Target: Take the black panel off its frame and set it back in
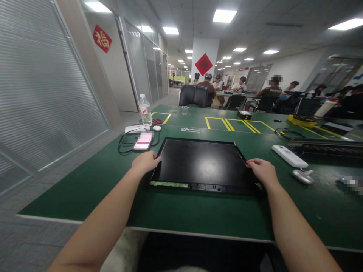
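A flat black screen panel (202, 164) lies on the green table (85, 189) in front of me, with a strip of green circuit board along its near edge. My left hand (145, 162) grips the panel's left edge, fingers curled over it. My right hand (263, 170) holds the right edge the same way, fingers closed on the frame.
A pink phone (143, 141), black cable, white device, scissors and a water bottle (145, 109) sit to the left. A white remote-like box (289, 156) and a silver mouse (303, 176) lie to the right. Several people sit at tables farther back.
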Tool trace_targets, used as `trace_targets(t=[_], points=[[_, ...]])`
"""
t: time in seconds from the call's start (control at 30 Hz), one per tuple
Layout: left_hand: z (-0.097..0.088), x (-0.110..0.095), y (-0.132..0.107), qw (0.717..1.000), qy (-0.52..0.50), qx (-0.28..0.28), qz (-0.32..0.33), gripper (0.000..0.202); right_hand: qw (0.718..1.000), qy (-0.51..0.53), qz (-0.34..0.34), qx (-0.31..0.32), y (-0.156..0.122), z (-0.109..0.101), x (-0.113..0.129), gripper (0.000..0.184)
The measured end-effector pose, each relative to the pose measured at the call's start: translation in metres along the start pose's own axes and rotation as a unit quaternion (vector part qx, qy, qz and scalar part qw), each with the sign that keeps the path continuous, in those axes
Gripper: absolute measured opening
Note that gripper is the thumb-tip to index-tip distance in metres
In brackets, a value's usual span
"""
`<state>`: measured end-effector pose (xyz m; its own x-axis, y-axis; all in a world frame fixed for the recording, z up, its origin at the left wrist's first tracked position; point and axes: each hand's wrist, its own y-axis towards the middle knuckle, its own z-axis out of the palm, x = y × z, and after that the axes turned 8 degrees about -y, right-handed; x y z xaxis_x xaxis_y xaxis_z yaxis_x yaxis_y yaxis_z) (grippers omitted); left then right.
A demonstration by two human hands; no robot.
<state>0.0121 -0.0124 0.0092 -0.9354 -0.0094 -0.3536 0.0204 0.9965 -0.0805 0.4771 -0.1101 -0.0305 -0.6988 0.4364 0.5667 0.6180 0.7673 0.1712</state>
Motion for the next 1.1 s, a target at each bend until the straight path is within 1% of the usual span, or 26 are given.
trace_targets(t=[0.1, 0.2, 0.43, 0.63, 0.77, 0.9, 1.0, 1.07, 1.1], points=[[0.003, -0.002, 0.000, 0.999, 0.036, 0.023, -0.007, 0.044, 1.000, 0.001, -0.003, 0.002, 0.000, 0.000, -0.001, 0.023], [0.007, 0.001, 0.004, 0.998, 0.056, 0.032, -0.001, 0.048, 1.000, -0.003, -0.001, 0.006, 0.000, -0.001, -0.001, 0.024], [0.014, 0.009, 0.013, 0.999, 0.043, 0.020, 0.026, 0.044, 1.000, -0.006, 0.008, 0.013, -0.001, -0.002, 0.001, 0.024], [0.010, 0.008, 0.013, 0.999, 0.032, 0.004, 0.029, 0.035, 1.000, -0.003, 0.007, 0.006, 0.000, -0.001, 0.000, 0.023], [0.005, 0.010, 0.015, 0.997, -0.045, -0.031, 0.051, 0.024, 1.000, -0.007, -0.005, -0.001, 0.003, 0.002, -0.005, 0.023], [0.004, 0.009, 0.014, 0.981, -0.165, -0.074, 0.063, 0.028, 1.000, -0.017, -0.006, -0.002, 0.006, 0.003, -0.008, 0.023], [0.005, 0.006, 0.012, 0.957, -0.272, -0.096, 0.041, 0.030, 1.000, -0.017, -0.001, -0.004, 0.006, 0.003, -0.008, 0.023], [0.005, 0.005, 0.012, 0.929, -0.355, -0.101, 0.014, 0.028, 1.000, -0.017, 0.004, -0.001, 0.006, 0.002, -0.007, 0.023], [0.006, 0.005, 0.012, 0.911, -0.402, -0.093, 0.001, 0.027, 1.000, -0.017, 0.006, 0.000, 0.006, 0.002, -0.007, 0.024]])
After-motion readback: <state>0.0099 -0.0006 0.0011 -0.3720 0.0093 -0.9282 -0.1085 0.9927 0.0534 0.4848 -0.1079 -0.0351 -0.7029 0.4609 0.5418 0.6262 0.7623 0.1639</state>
